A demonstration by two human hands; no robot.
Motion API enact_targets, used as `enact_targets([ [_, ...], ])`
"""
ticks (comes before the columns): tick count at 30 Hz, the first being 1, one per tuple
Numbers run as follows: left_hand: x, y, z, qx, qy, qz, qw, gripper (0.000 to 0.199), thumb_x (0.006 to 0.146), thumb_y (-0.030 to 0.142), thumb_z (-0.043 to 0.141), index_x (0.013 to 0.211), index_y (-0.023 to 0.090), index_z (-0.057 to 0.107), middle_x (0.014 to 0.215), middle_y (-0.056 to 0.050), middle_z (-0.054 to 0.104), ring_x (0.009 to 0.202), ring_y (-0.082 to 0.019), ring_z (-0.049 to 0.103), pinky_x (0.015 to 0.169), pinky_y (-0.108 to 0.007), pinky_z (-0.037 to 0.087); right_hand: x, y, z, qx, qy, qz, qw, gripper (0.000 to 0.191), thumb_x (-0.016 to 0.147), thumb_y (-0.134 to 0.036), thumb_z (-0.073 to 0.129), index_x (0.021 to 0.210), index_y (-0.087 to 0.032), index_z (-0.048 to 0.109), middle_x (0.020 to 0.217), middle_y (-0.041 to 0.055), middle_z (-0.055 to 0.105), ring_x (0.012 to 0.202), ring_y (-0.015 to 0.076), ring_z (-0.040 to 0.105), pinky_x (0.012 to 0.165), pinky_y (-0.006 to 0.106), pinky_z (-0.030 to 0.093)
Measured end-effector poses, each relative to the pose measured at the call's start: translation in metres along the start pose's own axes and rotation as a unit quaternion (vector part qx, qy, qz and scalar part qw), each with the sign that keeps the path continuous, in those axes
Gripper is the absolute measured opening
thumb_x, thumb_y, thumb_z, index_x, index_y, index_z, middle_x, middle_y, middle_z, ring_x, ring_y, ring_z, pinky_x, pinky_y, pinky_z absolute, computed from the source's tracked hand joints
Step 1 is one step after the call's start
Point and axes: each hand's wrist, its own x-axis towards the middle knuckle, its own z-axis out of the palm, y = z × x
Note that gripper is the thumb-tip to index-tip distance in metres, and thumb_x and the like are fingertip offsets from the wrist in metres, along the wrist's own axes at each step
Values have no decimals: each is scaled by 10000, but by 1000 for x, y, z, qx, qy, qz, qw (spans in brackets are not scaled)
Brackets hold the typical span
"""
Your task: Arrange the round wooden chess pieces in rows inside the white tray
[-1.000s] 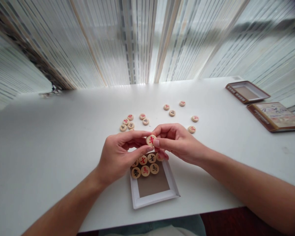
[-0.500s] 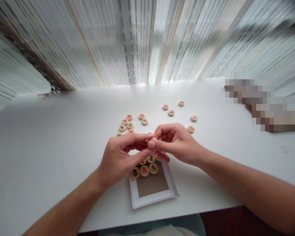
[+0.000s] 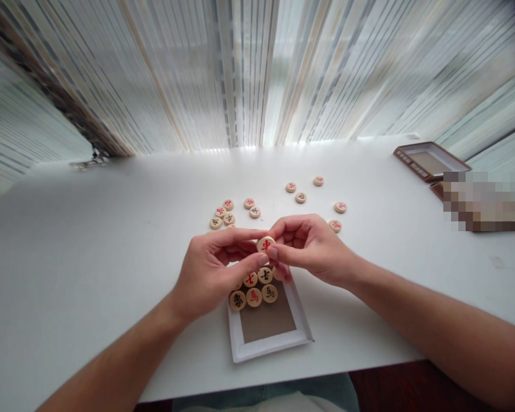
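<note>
A round wooden Chinese chess piece with a red character (image 3: 265, 245) is held above a shallow white-rimmed box (image 3: 274, 343). My right hand (image 3: 315, 249) pinches its right side between thumb and fingers. From the left, my left hand (image 3: 212, 260) closes its thumb and forefinger on the same piece. Below the hands, several pieces lie in rows in the box, among them a black-lettered piece (image 3: 237, 300) and a red-lettered piece (image 3: 254, 297). My hands hide the box's far part.
Loose Chinese chess pieces lie beyond my hands, some in a cluster (image 3: 229, 218) and others spread to the right, such as a red-lettered piece (image 3: 340, 207). A brown-edged box part (image 3: 431, 160) rests at the back right of the white table (image 3: 90, 240). Striped curtains (image 3: 240, 68) hang behind.
The piece between my hands has turned so its red character now faces me. Both hands stay in nearly the same place, and the view has shifted slightly.
</note>
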Motion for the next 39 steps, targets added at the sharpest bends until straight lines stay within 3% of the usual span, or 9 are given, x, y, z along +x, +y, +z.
enact_targets([
  [6,2,5,1,-1,23,-4,1000,148,864,216,928,1009,192,916,785,-48,862,669,-182,825,714,-259,726,0,0,2,-15,11,-1,1000,344,681,-263,1059,871,-141,799,627,22,770,521,133,711,520,210,610],
  [9,2,4,0,1,26,-2,1000,147,874,219,920,1017,187,914,784,-49,863,646,-177,819,693,-257,727,0,0,3,-20,10,-11,1000,333,696,-251,1052,889,-143,803,630,18,766,536,131,714,535,206,609],
  [15,1,-2,-1,31,30,47,998,281,829,101,932,1072,240,908,999,-36,898,864,-169,864,792,-183,707,0,1,2,-50,18,-74,996,280,732,-200,1029,923,-151,830,678,13,771,537,103,678,513,184,566],
  [24,-1,-8,-3,134,51,134,981,331,862,28,865,1087,268,905,991,2,895,810,-119,835,786,-168,693,-1,-2,4,-123,36,-123,984,158,910,-296,908,919,-147,853,713,33,783,568,112,724,519,179,603],
  [34,-2,-6,-2,144,122,139,972,214,853,95,911,1030,215,896,965,-9,896,823,-139,848,796,-195,705,-2,-2,6,-128,35,-126,983,196,970,-356,859,1025,-168,849,780,31,799,582,115,760,541,176,638],
  [39,-2,-5,-2,130,120,141,974,229,838,97,924,1036,208,894,983,-15,897,846,-146,854,826,-197,710,-1,-2,6,-137,35,-129,981,200,981,-368,848,1030,-174,848,719,21,785,587,120,757,542,176,642],
])
